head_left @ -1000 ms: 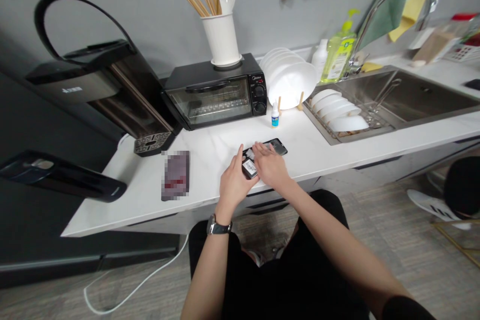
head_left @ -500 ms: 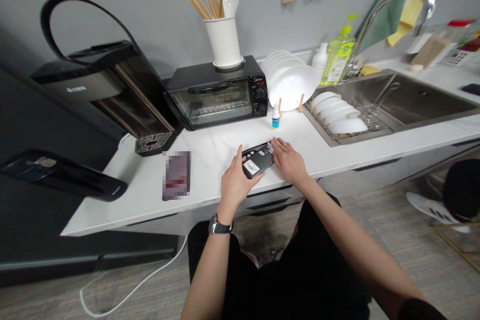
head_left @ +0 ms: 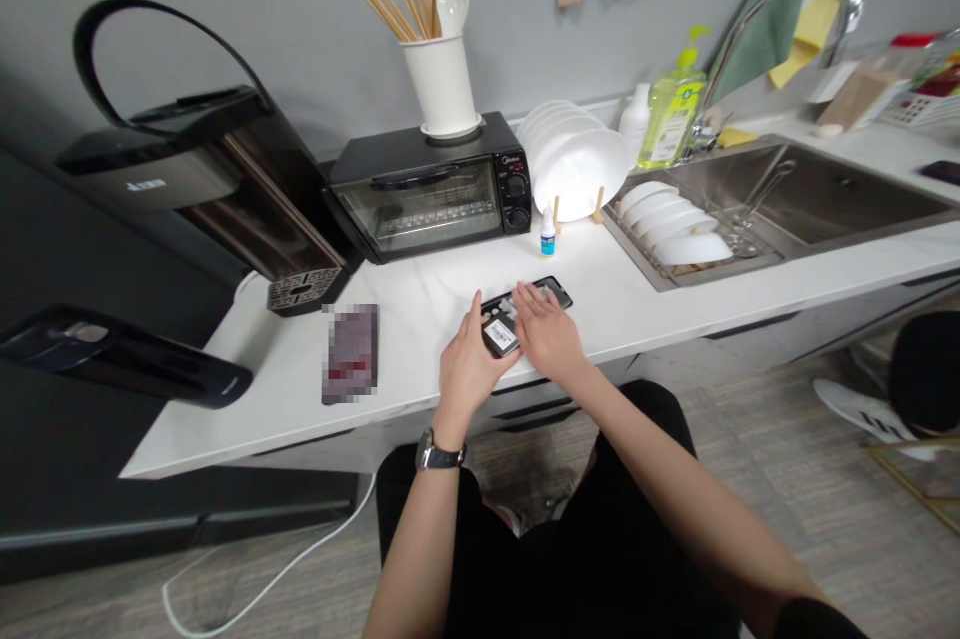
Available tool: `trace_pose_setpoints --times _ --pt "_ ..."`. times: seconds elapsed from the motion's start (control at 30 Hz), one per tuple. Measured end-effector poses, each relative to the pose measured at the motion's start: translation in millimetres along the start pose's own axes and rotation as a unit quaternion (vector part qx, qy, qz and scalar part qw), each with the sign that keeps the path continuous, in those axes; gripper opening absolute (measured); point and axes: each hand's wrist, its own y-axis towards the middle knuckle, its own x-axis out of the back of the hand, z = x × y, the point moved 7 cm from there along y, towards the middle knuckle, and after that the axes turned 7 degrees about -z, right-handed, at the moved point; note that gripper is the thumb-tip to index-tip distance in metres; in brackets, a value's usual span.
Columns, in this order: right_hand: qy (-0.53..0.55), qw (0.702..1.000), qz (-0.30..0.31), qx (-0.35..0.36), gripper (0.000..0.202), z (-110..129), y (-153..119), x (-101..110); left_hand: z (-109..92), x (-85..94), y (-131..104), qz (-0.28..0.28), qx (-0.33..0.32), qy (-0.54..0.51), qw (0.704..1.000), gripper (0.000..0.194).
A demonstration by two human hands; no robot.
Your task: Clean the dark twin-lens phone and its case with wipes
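Note:
A black phone (head_left: 500, 337) lies on the counter with its lens side up and a white barcode sticker near its left end. My left hand (head_left: 471, 364) grips that end, thumb along the near edge and fingers at the far side. Across the middle of the phone rests my right hand (head_left: 551, 334), its fingers together and pressing down a crumpled white tissue (head_left: 508, 307). The tissue is mostly hidden beneath the fingers. Just beyond the phone stands a small white bottle with a blue label (head_left: 548, 237).
A toaster oven (head_left: 435, 199) stands behind, with a white utensil holder (head_left: 441, 84) on top. White plates (head_left: 581, 174) and a sink (head_left: 810, 189) holding bowls lie right. At left are a blurred-out flat item (head_left: 351, 354), a black dispenser (head_left: 292, 209) and a dark cylindrical object (head_left: 127, 359).
My right hand has slid left along the phone, with the tissue under its fingers, uncovering the phone's right end. My left hand keeps its hold. The view has shifted slightly.

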Motion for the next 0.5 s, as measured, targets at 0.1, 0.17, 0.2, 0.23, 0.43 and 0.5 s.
trace_pose_setpoints --times 0.1,0.17,0.2,0.23,0.43,0.5 --pt "0.052 0.992 0.044 0.106 0.053 31.9 -10.3 -7.0 0.8 -0.1 -1.9 -0.003 -0.011 0.008 1.000 0.085" --pt "0.053 0.992 0.051 0.103 0.052 24.9 -7.7 -5.7 0.8 -0.2 -2.2 -0.006 -0.011 0.009 1.000 0.088" --pt "0.040 0.995 0.045 0.074 0.051 12.0 -2.4 -3.8 0.7 -0.3 -2.0 -0.007 -0.008 0.007 1.000 0.095" --pt "0.021 0.999 0.036 0.035 0.051 -4.0 4.0 -1.4 0.3 -0.1 -1.4 -0.008 -0.004 0.005 1.000 0.102" --pt "-0.005 0.999 0.035 0.000 0.051 -18.8 8.9 2.6 -2.2 0.7 -0.1 -0.008 0.003 0.008 1.000 0.107" --pt "0.047 0.994 0.059 0.084 0.051 11.2 -5.7 0.6 -2.1 0.1 -1.3 -0.005 -0.001 0.018 1.000 0.097"
